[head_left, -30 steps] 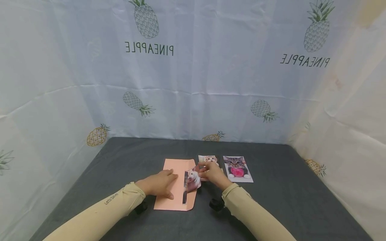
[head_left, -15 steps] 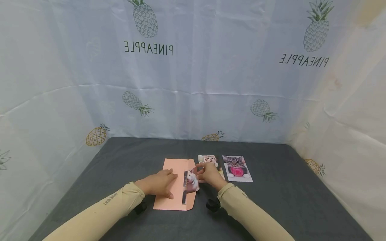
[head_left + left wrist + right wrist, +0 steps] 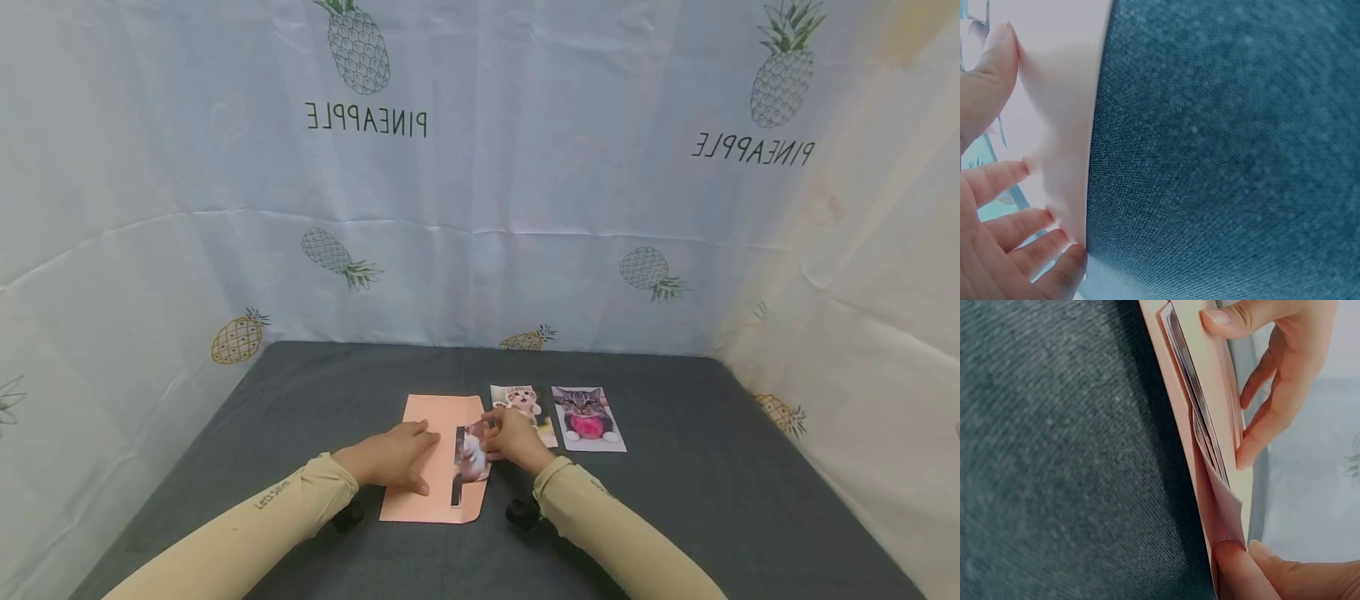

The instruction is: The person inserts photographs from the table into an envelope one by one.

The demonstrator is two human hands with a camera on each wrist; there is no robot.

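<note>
A pink envelope [image 3: 431, 408] lies on the dark table, its flap side turned right. My left hand [image 3: 387, 458] rests on it with fingers spread; in the left wrist view the fingertips [image 3: 1075, 256] touch the paper near its edge. At the envelope's mouth my right hand [image 3: 513, 437] pinches the corner of a photo card [image 3: 473, 461] with a white furry animal on it. That card is partly inside the opening, bent upward in the right wrist view. Edges of other cards [image 3: 1188, 362] show within the mouth.
To the right lie two cat photo cards: an orange kitten card [image 3: 522, 398], partly covered by my right hand, and a grey tabby card [image 3: 587, 414] with a pink heart. A pineapple-print curtain [image 3: 480, 283] encloses the table's back and sides.
My right hand has moved a little left, bringing the animal card further into the envelope. More of the kitten card shows now. My left hand has stayed on the envelope.
</note>
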